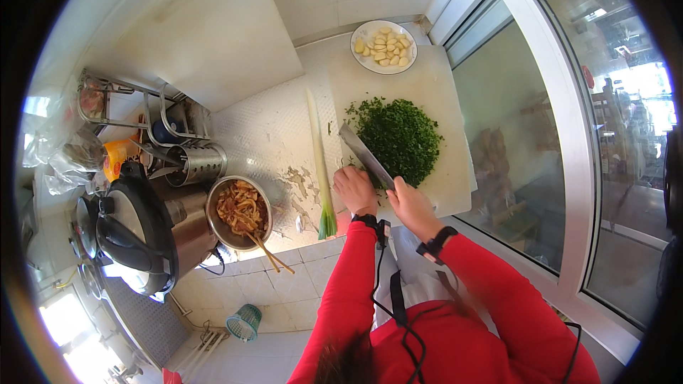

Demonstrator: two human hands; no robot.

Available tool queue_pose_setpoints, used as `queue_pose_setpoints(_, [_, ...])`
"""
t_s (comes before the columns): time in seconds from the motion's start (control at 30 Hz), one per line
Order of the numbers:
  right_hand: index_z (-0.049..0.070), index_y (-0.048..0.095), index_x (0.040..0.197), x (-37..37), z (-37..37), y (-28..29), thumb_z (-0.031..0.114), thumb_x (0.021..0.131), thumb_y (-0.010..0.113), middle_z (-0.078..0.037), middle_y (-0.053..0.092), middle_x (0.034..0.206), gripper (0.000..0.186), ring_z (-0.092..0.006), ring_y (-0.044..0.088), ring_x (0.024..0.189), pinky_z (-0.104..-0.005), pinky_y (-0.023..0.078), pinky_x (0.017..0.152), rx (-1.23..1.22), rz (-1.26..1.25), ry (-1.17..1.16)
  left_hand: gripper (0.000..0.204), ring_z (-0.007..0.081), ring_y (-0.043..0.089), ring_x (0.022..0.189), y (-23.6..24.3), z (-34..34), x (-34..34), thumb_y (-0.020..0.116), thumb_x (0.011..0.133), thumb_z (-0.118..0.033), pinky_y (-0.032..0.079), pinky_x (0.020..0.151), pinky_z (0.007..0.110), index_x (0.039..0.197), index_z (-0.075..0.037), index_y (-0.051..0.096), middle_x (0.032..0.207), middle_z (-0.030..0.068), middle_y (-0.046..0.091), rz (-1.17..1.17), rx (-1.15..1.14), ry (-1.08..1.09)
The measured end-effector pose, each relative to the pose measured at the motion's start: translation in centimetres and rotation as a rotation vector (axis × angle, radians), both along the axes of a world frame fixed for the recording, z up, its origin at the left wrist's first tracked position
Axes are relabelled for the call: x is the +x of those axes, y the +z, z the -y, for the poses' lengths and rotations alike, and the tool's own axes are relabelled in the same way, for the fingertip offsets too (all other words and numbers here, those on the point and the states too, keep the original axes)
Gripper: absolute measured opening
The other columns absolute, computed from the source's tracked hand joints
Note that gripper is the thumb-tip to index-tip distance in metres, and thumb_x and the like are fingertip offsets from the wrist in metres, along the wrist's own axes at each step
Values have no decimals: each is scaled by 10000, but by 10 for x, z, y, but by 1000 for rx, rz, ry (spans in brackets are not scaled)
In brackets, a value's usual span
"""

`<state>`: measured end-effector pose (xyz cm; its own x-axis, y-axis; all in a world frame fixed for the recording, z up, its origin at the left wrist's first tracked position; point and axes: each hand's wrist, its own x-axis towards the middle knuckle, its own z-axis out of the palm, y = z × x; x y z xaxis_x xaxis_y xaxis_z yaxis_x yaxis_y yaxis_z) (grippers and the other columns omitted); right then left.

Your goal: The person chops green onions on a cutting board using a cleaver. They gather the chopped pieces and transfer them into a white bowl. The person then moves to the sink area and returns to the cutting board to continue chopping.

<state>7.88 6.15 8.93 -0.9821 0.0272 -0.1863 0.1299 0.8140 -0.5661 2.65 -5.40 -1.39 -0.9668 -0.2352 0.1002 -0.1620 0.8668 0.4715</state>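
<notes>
My right hand [409, 206] grips a cleaver-like knife [363, 149], its blade angled up-left along the left side of a heap of finely chopped green herbs [398, 131] on a pale cutting board [445, 185]. My left hand [353, 186] is curled low on the board, just below and left of the blade; what is under its fingertips, if anything, is hidden. A long leek [320, 156] lies lengthwise just left of the left hand. A plate of peeled garlic cloves [384, 50] sits at the far end of the board.
At the left are a steel bowl of brown food [238, 213] with chopsticks, an electric cooker [135, 231], a steel utensil holder [199, 163] and a wire rack [163, 114]. A framed glass sliding window [509, 171] borders the board on the right. A teal basket [243, 321] stands below.
</notes>
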Motion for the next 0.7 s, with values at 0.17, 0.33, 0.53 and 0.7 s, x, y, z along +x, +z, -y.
queue_pose_setpoints(0.17, [67, 459, 990, 17, -9, 15, 229, 992, 568, -176, 646, 746, 196, -419, 644, 679, -542, 497, 583, 47, 121, 44, 146, 341, 537, 990, -1, -2, 1, 606, 880, -178, 420, 884, 459, 953, -68, 544, 1017, 137, 546, 1, -10, -13])
queue_pose_setpoints(0.33, [66, 467, 997, 6, 11, -3, 228, 997, 558, -190, 643, 781, 185, -417, 646, 672, -541, 510, 587, 76, 16, 12, 149, 345, 534, 1004, -3, 0, 1, 611, 875, -173, 418, 887, 464, 952, -67, 541, 1018, 143, 544, 59, -22, -10])
queue_pose_setpoints(0.53, [56, 465, 1007, -16, 13, -12, 238, 1002, 561, -201, 646, 794, 206, -426, 646, 709, -539, 512, 609, -16, -20, -11, 144, 358, 534, 1018, -1, 0, 0, 600, 887, -167, 416, 908, 474, 945, -53, 535, 1023, 158, 542, 39, 70, 3])
queue_pose_setpoints(0.7, [48, 457, 1030, 9, -6, 12, 248, 999, 575, -206, 653, 772, 234, -439, 643, 708, -553, 495, 606, -13, 74, 17, 142, 370, 538, 1001, -2, -1, 0, 601, 881, -157, 430, 898, 478, 941, -43, 539, 1016, 165, 543, 14, 42, 29])
